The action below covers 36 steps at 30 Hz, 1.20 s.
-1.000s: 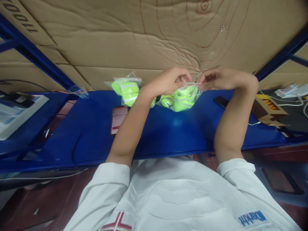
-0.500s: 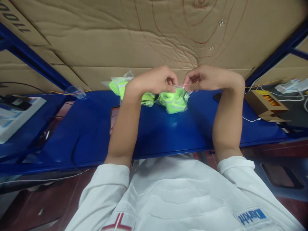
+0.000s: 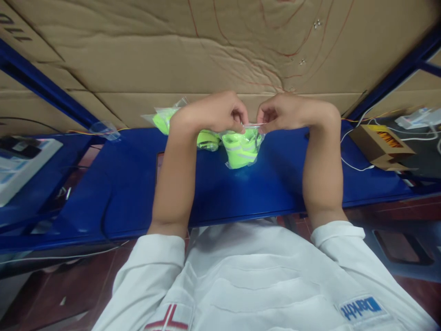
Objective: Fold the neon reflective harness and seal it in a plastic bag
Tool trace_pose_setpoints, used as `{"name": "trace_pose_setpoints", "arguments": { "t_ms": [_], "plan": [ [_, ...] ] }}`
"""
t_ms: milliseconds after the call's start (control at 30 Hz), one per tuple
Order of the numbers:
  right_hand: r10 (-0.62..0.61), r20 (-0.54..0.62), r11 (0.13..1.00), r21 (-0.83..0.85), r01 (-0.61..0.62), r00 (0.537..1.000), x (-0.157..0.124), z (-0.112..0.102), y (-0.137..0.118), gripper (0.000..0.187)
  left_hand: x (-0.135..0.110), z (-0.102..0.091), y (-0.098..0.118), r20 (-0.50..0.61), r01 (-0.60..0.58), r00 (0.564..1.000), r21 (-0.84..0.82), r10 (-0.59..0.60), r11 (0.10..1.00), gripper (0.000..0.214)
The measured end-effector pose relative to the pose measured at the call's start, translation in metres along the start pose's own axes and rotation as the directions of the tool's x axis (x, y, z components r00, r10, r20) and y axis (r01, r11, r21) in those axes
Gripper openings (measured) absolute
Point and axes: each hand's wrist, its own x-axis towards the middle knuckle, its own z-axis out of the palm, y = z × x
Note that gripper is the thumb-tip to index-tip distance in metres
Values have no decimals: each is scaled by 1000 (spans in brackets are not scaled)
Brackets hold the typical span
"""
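Observation:
A clear zip bag [image 3: 242, 151] hangs by its top edge between my hands, just over the blue table [image 3: 237, 197]. Folded neon-yellow fabric with pale grey bands fills it. My left hand [image 3: 227, 114] pinches the left part of the bag's top, fingers curled. At the right end of that edge, my right hand [image 3: 278, 112] pinches too, thumb against fingers. Behind my left forearm lie more bagged neon-yellow items [image 3: 161, 120], partly covered by the arm; how many I cannot tell.
A phone [image 3: 159, 165] lies partly behind my left forearm. On the left stand a clear plastic cup [image 3: 105, 130] and a white box [image 3: 29, 165]. To the right sit an open cardboard box [image 3: 382, 146] and a white cable [image 3: 356, 168]. Cardboard [image 3: 155, 59] walls the back.
Both hands and the bag have shifted slightly left, and the hands are a little closer together. The bag hangs somewhat lower and straighter, its front turned more toward me.

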Motion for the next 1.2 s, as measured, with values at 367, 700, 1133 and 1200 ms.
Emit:
{"name": "trace_pose_setpoints", "arguments": {
  "t_ms": [367,700,1133,1200],
  "plan": [
    [15,-43,1000,-10,-15,999,-1,2,-11,9,2,1,-2,-56,-59,997,6,59,998,18],
    [5,-15,999,-39,-6,1000,2,4,-13,14,2,3,8,-45,-72,996,41,73,997,11],
    [-30,-112,1000,5,31,993,5,7,-11,10,13,13,-2,-99,-157,983,-2,156,988,18],
    [-18,-109,998,51,24,994,6,7,-9,15,15,14,-4,-101,-166,981,-3,165,986,17]
  ]
}}
